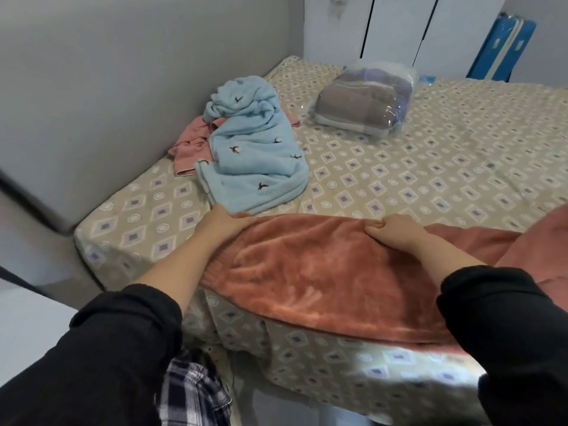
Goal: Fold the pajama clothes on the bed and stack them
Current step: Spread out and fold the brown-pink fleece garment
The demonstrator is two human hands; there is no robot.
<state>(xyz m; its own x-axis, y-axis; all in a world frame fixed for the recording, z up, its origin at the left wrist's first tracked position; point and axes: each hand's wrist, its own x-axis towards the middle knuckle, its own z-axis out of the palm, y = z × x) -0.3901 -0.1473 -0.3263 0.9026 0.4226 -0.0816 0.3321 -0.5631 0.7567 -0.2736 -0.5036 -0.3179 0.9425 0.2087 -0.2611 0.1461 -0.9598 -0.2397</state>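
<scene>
The left hand (226, 222) and the right hand (396, 230) each pinch the far edge of the orange fuzzy pajama (307, 272) with curled fingers. It lies flat along the near side of the bed (430, 167). Just behind it, a bunched-up blue pajama (255, 155) sits on a pink one (190, 142).

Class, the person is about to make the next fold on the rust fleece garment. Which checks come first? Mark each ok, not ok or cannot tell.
1. Left hand grips the far edge of the rust fleece garment: ok.
2. Right hand pinches that same edge: ok.
3. Garment fully on the bed: not ok, its near edge droops over the side.
4. Room beyond the fold: not ok, the crumpled blue pajama piece lies just past the left hand.
5. Garment's right end straight: cannot tell, it runs under the right sleeve.
6. Other pieces folded: not ok, the blue piece and pink garment are crumpled.
</scene>
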